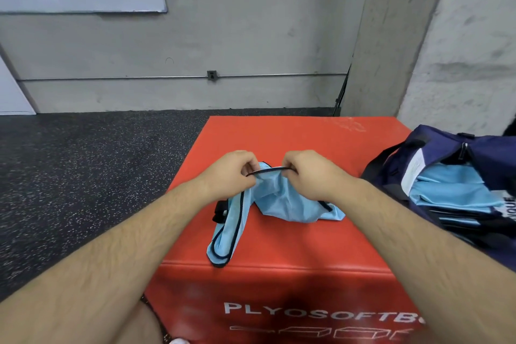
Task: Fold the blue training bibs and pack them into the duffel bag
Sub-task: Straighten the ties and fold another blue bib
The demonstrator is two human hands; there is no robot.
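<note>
Head view: left hand (229,174), right hand (310,174) pinch bib (280,202); duffel bag (431,145) beside.

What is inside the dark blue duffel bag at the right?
Through the open top of the duffel bag, folded light blue bibs show, stacked. What lies beneath them is covered by the bibs and the bag's walls.

One wide-angle view from your head, facing forward and down, close over your left hand (231,174) and right hand (311,174)
</note>
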